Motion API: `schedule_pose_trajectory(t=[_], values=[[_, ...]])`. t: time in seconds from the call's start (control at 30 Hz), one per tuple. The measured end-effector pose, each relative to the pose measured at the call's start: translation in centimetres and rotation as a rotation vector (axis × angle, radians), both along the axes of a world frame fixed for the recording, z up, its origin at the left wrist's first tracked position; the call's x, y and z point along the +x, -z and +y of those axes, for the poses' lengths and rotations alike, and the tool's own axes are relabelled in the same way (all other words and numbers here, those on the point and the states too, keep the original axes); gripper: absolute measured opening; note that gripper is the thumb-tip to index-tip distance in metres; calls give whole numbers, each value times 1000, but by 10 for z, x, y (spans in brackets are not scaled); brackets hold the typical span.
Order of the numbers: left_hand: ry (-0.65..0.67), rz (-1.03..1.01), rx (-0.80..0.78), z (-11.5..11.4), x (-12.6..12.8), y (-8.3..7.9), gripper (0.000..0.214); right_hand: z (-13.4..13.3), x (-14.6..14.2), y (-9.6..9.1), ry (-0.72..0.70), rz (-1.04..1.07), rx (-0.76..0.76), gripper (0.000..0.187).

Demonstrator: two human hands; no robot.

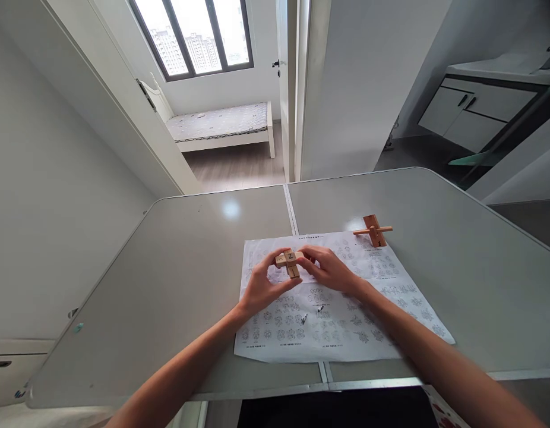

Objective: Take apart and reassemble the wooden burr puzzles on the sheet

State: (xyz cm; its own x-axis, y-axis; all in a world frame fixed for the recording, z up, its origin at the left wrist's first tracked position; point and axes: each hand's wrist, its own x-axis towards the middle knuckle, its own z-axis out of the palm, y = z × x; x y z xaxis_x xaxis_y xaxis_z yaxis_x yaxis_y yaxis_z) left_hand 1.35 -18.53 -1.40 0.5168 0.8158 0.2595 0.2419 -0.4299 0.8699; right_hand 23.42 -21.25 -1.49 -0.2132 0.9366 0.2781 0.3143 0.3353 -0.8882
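A small wooden cross-shaped puzzle (pixel 290 262) with dark marks on its blocks is held just above a printed instruction sheet (pixel 337 309). My left hand (pixel 262 286) grips its left side with curled fingers. My right hand (pixel 328 268) pinches its right side. Both hands are closed on the same piece. A second wooden puzzle (pixel 373 230), a block crossed by a thin stick, lies on the sheet's far right corner, apart from both hands.
The sheet lies on a grey folding table (pixel 177 279) with a seam (pixel 291 214) down its middle. A white wall (pixel 364 83) and an open doorway stand behind the table. Beyond are a bed (pixel 221 125) and a window.
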Motion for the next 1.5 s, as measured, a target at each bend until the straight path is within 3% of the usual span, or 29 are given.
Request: schedule_pose_trajectory(t=[0.3, 0.43, 0.57, 0.7, 0.8, 0.97, 1.17, 1.5], values=[[-41, 55, 307, -5, 1, -1, 62, -5, -5, -1, -187, 283, -310, 56], [-48, 54, 305, -5, 2, -1, 64, -5, -7, 0, -208, 412, -387, 57], [-99, -4, 199, 1, 4, 2, 66, 0, -6, -2, -120, 577, -427, 58], [-141, -50, 90, 6, 4, 5, 46, 8, 0, 0, 63, 814, -449, 40], [-158, -17, 59, 7, 4, 6, 34, 17, 7, 11, 221, 955, -402, 34], [-161, 34, 42, 6, 4, 7, 28, 28, 19, 38, 417, 1084, -327, 45], [-166, 65, -1, 6, 4, 4, 27, 31, 26, 47, 463, 1144, -331, 44], [-164, 103, -11, 4, 4, 2, 25, 28, 23, 37, 405, 1084, -346, 49]])
